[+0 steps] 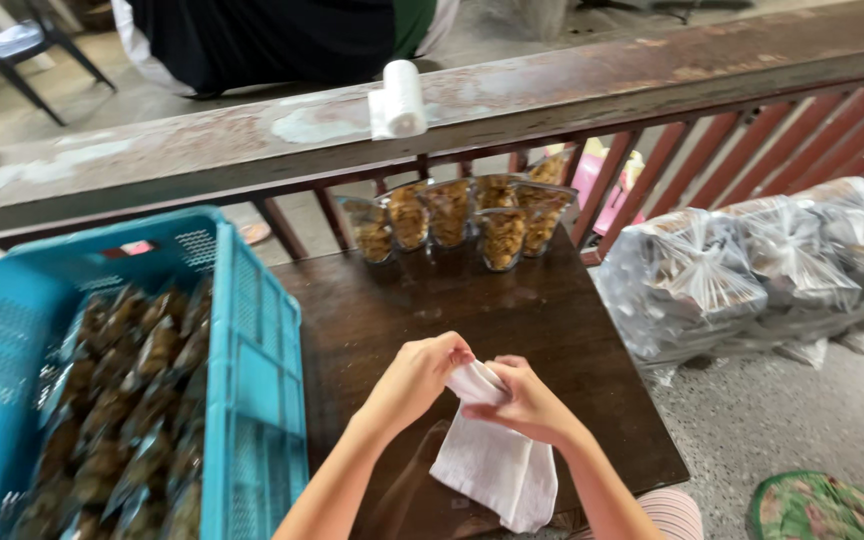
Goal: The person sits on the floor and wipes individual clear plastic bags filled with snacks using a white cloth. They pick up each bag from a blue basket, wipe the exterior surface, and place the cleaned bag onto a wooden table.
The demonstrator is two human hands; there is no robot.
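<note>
Both of my hands hold a thin white plastic bag (497, 462) above the dark wooden table (372, 310). My left hand (417, 375) pinches the bag's top edge from the left. From the right, my right hand (522, 400) grips the same edge, and the bag hangs down limp below them. Several small clear packs of brown snacks (457, 215) stand upright in a row at the table's far edge.
A blue plastic crate (242, 370) full of the same snack packs sits at the left. A roll of white bags (397, 100) lies on the rusty railing (572, 90). Large tied clear sacks (752, 265) lie at the right. A person in dark clothes stands beyond the railing.
</note>
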